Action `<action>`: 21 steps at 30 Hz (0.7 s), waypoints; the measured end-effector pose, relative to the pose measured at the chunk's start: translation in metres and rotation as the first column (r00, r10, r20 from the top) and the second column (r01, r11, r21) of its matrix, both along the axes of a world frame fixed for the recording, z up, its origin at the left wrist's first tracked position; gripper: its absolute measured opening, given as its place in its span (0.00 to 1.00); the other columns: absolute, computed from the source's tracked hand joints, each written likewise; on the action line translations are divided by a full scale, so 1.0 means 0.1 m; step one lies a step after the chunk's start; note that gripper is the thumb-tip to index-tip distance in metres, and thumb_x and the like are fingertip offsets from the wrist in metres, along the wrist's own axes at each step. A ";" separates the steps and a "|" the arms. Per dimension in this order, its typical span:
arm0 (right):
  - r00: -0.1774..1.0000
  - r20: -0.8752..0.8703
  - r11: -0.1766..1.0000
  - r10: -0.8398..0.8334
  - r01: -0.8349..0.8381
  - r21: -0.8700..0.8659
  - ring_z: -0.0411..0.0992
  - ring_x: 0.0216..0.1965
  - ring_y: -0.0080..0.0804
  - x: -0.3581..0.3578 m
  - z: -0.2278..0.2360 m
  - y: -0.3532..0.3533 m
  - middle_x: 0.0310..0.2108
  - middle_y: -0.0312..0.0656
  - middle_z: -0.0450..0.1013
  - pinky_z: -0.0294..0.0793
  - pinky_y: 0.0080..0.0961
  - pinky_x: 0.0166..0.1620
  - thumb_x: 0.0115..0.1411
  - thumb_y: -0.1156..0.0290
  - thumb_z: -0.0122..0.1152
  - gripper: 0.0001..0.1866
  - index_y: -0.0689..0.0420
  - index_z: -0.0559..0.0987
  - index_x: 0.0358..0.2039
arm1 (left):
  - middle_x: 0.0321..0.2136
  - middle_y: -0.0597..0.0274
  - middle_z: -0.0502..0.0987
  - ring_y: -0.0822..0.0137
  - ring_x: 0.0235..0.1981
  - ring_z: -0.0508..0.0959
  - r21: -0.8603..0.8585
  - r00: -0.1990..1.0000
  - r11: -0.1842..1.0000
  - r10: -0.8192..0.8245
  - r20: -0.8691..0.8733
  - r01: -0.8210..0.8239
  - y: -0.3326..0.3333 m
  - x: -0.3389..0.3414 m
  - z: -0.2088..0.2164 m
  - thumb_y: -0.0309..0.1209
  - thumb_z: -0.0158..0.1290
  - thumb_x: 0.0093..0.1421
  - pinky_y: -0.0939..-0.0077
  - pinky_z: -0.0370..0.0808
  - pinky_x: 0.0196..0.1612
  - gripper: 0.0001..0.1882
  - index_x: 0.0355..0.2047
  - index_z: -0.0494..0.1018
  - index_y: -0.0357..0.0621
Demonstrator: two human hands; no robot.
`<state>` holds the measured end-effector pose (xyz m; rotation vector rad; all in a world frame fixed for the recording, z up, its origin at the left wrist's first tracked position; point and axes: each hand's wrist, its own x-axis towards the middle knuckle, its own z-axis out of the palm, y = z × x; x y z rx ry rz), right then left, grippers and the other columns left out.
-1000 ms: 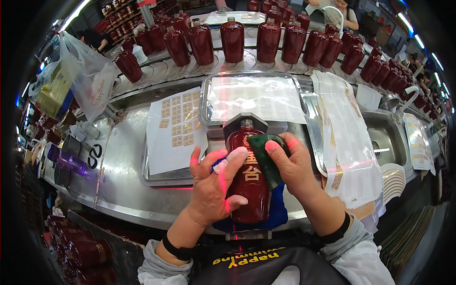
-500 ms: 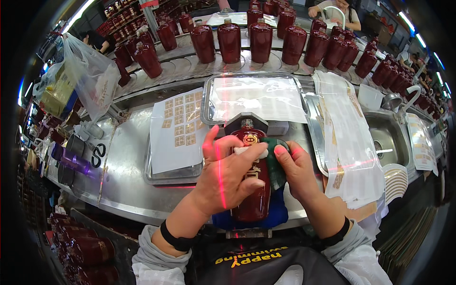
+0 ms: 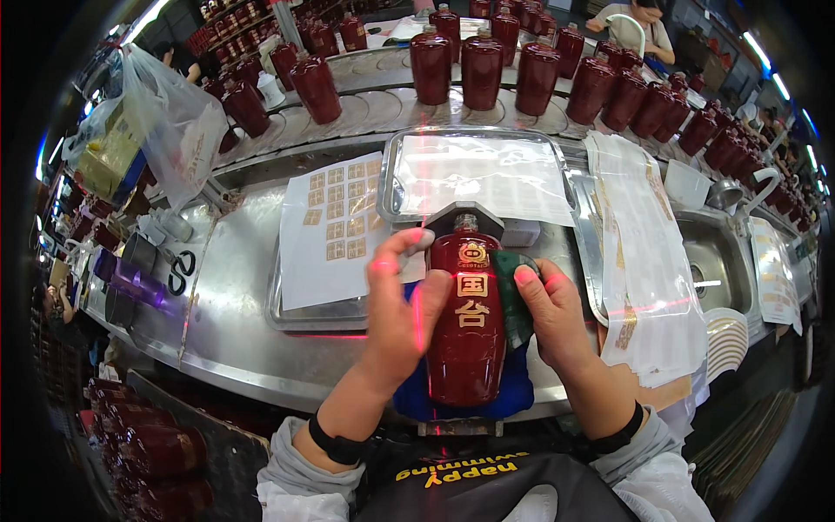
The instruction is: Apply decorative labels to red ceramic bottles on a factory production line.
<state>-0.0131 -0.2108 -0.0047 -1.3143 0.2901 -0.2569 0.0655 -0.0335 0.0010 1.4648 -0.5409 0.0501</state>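
Maroon, glossy, broad-shouldered bottle [image 3: 465, 370] with gold characters [image 3: 472, 314]: best kept steady on its blue cloth [image 3: 515, 387], with any pressure from the thin dark-green sheet [image 3: 515, 304] light and even beside the gold. Your right hand [image 3: 557, 304] pinches that sheet at the bottle's right edge. Your left hand [image 3: 398, 304] flanks its left edge, thumb and forefinger parted; whether the hidden fingers grip anything, I can't say. Bottle lies between both, neck away from you.
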 end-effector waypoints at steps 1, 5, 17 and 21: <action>1.000 0.011 1.000 -0.007 0.007 -0.018 0.67 0.32 0.15 0.00 0.01 0.00 0.32 0.33 0.72 0.69 0.14 0.36 0.65 0.57 0.57 0.18 0.62 0.74 0.41 | 0.50 0.47 0.69 0.59 0.49 0.69 0.146 0.996 0.989 -0.021 0.087 0.008 -0.04 0.00 0.00 0.37 0.52 0.65 0.63 0.60 0.59 0.26 0.57 0.60 0.33; 1.000 0.010 0.999 0.001 -0.001 -0.040 0.68 0.33 0.15 0.00 0.01 0.00 0.33 0.34 0.73 0.70 0.15 0.37 0.65 0.57 0.57 0.18 0.62 0.74 0.42 | 0.50 0.48 0.68 0.66 0.51 0.69 0.072 0.976 0.975 -0.205 -0.073 0.210 -0.09 0.01 0.03 0.34 0.54 0.63 0.72 0.66 0.55 0.31 0.60 0.53 0.34; 0.998 0.037 0.983 -0.048 0.054 -0.178 0.69 0.33 0.15 0.00 0.18 0.00 0.34 0.35 0.74 0.71 0.17 0.37 0.65 0.63 0.58 0.14 0.62 0.75 0.41 | 0.50 0.56 0.68 0.70 0.51 0.68 -0.025 0.920 0.946 -0.320 -0.228 0.323 -0.10 0.03 0.09 0.34 0.48 0.66 0.75 0.65 0.56 0.27 0.61 0.52 0.38; 0.820 0.534 0.399 0.205 0.428 -0.811 0.70 0.32 0.39 -0.01 0.40 0.00 0.28 0.39 0.70 0.69 0.35 0.35 0.47 0.76 0.65 0.13 0.56 0.78 0.35 | 0.51 0.52 0.68 0.66 0.51 0.69 -0.056 0.913 0.934 -0.357 -0.197 0.353 -0.09 0.07 0.05 0.36 0.49 0.65 0.70 0.66 0.56 0.29 0.60 0.54 0.34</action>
